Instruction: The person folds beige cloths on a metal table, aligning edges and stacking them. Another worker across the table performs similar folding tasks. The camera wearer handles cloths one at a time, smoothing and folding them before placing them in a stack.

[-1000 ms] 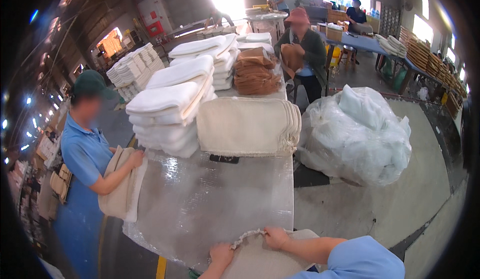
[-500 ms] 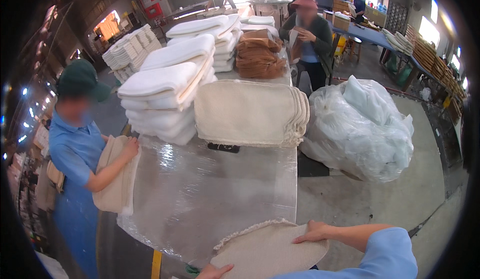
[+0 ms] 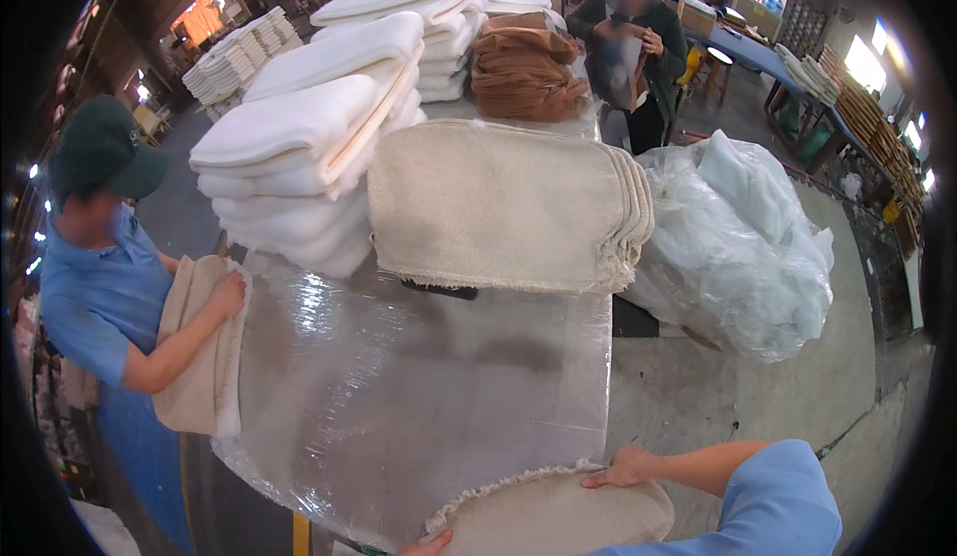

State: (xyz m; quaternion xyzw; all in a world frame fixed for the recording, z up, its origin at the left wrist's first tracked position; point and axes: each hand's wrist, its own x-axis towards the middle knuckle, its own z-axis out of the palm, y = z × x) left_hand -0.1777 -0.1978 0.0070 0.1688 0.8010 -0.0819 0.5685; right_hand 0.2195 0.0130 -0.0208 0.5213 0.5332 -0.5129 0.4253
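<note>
A beige cloth piece with a frayed far edge lies at the near edge of the plastic-covered table, close to my body. My right hand grips its far right edge, thumb on top and the other fingers partly hidden. At the lower rim my left hand pinches the cloth's left corner; most of that hand is cut off by the picture. Farther up the table rests a stack of folded beige cloths, its frayed edges toward the right. A dark flat object shows partly from under this stack.
White folded padding is piled high at the left back, beside a brown fabric stack. A co-worker at the left holds a beige piece. Another person stands behind. A plastic-wrapped bundle sits right of the table.
My view has shifted, so the table and stacks appear larger and the co-worker farther left. Both my hands keep their hold on the cloth, which sits slightly lower and farther right in view.
</note>
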